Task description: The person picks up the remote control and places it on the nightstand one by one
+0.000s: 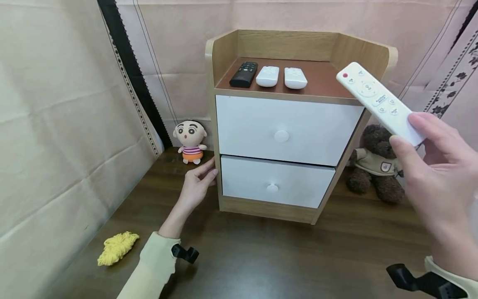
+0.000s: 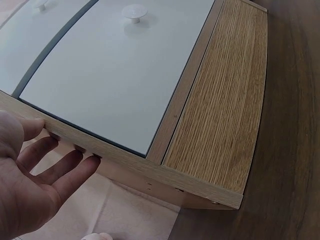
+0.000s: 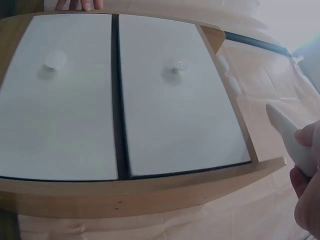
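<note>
A white remote control [image 1: 381, 101] is pinched between the thumb and fingers of my right hand [image 1: 444, 178], raised at the cabinet's upper right. In the right wrist view the remote [image 3: 290, 137] appears edge-on. My left hand [image 1: 196, 182] touches the left side of the wooden cabinet [image 1: 267, 209] beside the lower drawer [image 1: 246, 176]; the left wrist view has its fingertips [image 2: 90, 162] against the side panel. On the brown cabinet top lie a black remote [image 1: 244, 74], a white remote [image 1: 267, 76] and another white remote [image 1: 295, 78], side by side. The upper drawer [image 1: 250, 124] is closed.
A small doll [image 1: 191, 141] in a striped shirt stands left of the cabinet. At the right sits a brown teddy bear [image 1: 377, 166], partly hidden. A yellow yarn bundle [image 1: 117, 248] lies on the dark wooden table [image 1: 269, 257] at the left. Pale cloth [image 1: 67, 104] hangs around.
</note>
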The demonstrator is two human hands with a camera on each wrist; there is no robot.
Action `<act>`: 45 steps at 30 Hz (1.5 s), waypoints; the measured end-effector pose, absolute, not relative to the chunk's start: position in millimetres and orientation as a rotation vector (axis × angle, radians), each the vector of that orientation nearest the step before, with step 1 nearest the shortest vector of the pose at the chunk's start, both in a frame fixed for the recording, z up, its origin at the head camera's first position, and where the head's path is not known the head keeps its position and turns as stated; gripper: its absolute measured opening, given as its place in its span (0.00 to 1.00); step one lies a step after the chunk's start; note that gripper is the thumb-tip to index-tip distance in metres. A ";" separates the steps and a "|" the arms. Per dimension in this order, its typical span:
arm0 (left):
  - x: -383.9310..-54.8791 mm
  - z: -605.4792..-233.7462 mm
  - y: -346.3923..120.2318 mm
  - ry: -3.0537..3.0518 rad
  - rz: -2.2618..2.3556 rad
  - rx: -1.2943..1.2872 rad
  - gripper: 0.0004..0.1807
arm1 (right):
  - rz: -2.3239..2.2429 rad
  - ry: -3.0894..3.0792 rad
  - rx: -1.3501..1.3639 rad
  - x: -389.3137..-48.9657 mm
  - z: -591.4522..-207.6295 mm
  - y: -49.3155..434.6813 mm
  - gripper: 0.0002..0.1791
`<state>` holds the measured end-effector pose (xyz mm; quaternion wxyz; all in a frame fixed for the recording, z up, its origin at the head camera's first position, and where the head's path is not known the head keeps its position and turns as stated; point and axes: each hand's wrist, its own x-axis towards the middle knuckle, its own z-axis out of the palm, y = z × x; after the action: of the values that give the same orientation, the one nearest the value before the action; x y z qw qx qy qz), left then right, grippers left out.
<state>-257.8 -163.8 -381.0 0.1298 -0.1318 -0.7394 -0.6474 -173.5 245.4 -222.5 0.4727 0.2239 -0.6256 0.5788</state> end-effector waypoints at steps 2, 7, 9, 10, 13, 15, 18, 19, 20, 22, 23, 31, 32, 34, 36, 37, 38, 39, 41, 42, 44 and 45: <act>-257.8 -381.7 -163.6 -2.151 -1.891 -0.376 0.24 | 1.336 -1.600 0.462 -173.3 -215.6 240.2 0.22; -257.9 -383.4 -163.2 -2.145 -1.909 -0.360 0.24 | 1.231 -1.673 0.275 -176.2 -196.6 222.3 0.22; -258.6 -383.2 -163.0 -2.138 -1.906 -0.359 0.24 | 1.199 -1.681 0.230 -179.2 -189.9 216.7 0.22; -258.9 -382.9 -163.0 -2.136 -1.902 -0.357 0.24 | 1.186 -1.686 0.207 -181.1 -187.2 214.6 0.21; -259.3 -380.9 -162.8 -2.138 -1.902 -0.355 0.24 | 1.202 -1.645 0.189 -189.2 -183.2 210.0 0.20; -259.4 -379.4 -162.7 -2.142 -1.907 -0.361 0.24 | 1.184 -1.634 0.170 -194.8 -182.2 208.0 0.18; -259.1 -378.9 -163.5 -2.142 -1.917 -0.362 0.24 | 1.120 -1.655 0.128 -201.5 -182.7 203.7 0.17; -259.5 -379.0 -163.7 -2.140 -1.923 -0.365 0.24 | 1.096 -1.660 0.117 -203.5 -183.0 201.9 0.17; -259.5 -379.0 -163.8 -2.139 -1.925 -0.368 0.24 | 1.070 -1.665 0.104 -205.1 -183.3 199.8 0.17; -259.7 -379.1 -163.9 -2.137 -1.927 -0.370 0.24 | 1.028 -1.670 0.091 -208.1 -183.6 195.4 0.17; -259.9 -379.3 -163.9 -2.133 -1.930 -0.371 0.24 | 1.010 -1.670 0.102 -209.4 -184.2 193.4 0.16; -259.9 -379.3 -163.6 -2.124 -1.923 -0.370 0.24 | 0.798 -1.639 0.220 -226.8 -182.8 176.9 0.13; -259.9 -379.3 -163.5 -2.126 -1.920 -0.372 0.24 | 0.770 -1.635 0.237 -229.2 -181.9 175.3 0.13; -259.4 -379.0 -163.0 -2.124 -1.923 -0.367 0.24 | 0.728 -1.634 0.273 -233.3 -179.9 172.3 0.13; -258.9 -379.0 -162.7 -2.124 -1.926 -0.361 0.24 | 0.700 -1.643 0.296 -236.4 -178.2 169.5 0.13; -258.9 -378.9 -162.4 -2.123 -1.928 -0.358 0.24 | 0.688 -1.653 0.302 -237.6 -177.5 168.3 0.13; -258.5 -378.7 -162.1 -2.124 -1.926 -0.359 0.24 | 0.676 -1.662 0.303 -238.9 -177.1 167.2 0.13; -258.5 -378.6 -162.1 -2.124 -1.925 -0.359 0.24 | 0.669 -1.670 0.304 -239.8 -176.9 166.0 0.13; -258.7 -378.7 -162.0 -2.123 -1.918 -0.360 0.24 | 0.656 -1.697 0.295 -240.8 -175.9 163.6 0.13; -258.9 -378.7 -161.8 -2.121 -1.915 -0.358 0.24 | 0.657 -1.718 0.284 -240.6 -175.1 162.4 0.14; -259.0 -378.8 -161.7 -2.119 -1.909 -0.357 0.24 | 0.660 -1.761 0.269 -240.2 -173.2 159.9 0.14; -259.1 -378.9 -161.7 -2.122 -1.904 -0.357 0.24 | 0.659 -1.786 0.260 -239.6 -171.7 158.7 0.15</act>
<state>-259.1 -161.7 -378.9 0.1339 -0.1231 -0.7319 -0.6567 -239.6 158.7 -171.7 0.5729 0.1109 -0.7618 0.2813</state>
